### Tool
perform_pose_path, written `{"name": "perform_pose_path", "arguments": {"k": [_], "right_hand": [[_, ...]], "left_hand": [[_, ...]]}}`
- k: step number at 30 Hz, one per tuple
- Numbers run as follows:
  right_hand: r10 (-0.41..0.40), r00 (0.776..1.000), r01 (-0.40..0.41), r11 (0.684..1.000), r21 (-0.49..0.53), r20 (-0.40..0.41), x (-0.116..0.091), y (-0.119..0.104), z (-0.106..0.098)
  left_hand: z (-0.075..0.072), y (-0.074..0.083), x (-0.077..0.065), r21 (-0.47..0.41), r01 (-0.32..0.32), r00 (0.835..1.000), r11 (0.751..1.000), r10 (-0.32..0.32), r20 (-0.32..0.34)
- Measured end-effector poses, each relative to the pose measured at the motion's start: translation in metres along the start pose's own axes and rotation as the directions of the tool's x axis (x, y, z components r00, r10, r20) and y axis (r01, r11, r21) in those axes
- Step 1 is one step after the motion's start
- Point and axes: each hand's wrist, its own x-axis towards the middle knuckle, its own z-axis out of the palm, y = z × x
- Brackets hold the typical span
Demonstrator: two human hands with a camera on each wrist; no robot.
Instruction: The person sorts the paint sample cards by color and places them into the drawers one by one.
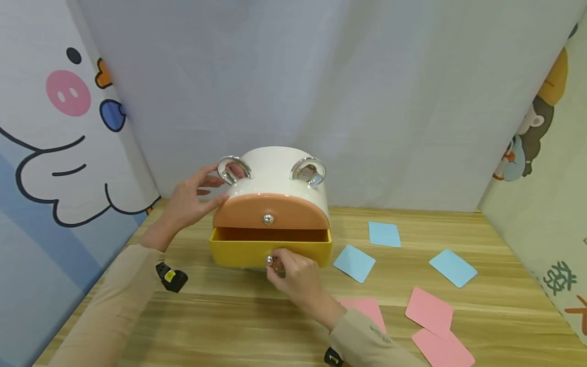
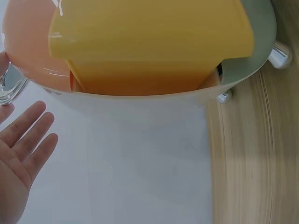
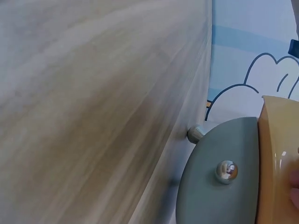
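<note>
A white drawer box [image 1: 275, 165] with two chrome ring ears stands on the wooden table. Its yellow middle drawer [image 1: 229, 255] is pulled partway out, and the orange top drawer [image 1: 238, 216] sits closed above. My right hand [image 1: 300, 283] pinches the yellow drawer's silver knob [image 1: 269, 260]. At the box's upper left, my left hand [image 1: 189, 201] touches its side near the left ear [image 1: 245, 165], fingers spread. Below, the grey-green bottom drawer [image 3: 210, 191] with its own knob [image 3: 226, 171] appears closed in the right wrist view. Most of the yellow drawer's inside is hidden.
Right of the box lie blue cards [image 1: 384, 234] and pink cards [image 1: 430, 312], two pink ones overlapping. My right sleeve [image 1: 367, 336] partly covers another pink card [image 1: 367, 311]. A grey cloth backdrop [image 1: 390, 102] hangs behind the table, with printed panels at both sides.
</note>
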Motion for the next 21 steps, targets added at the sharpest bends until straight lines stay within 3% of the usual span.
{"name": "perform_pose_path", "arguments": {"k": [7,21], "right_hand": [[-0.054,0.998,0.055,0.998,-0.028,0.04,-0.003,-0.013,-0.012],[-0.162,0.987,0.162,0.986,-0.047,0.013,-0.01,-0.039,-0.035]], "left_hand": [[0.0,0.001,0.001,-0.001,0.003,1.0,1.0,-0.003,0.007],[-0.001,0.001,0.0,-0.001,0.004,1.0,1.0,-0.004,0.008]]}}
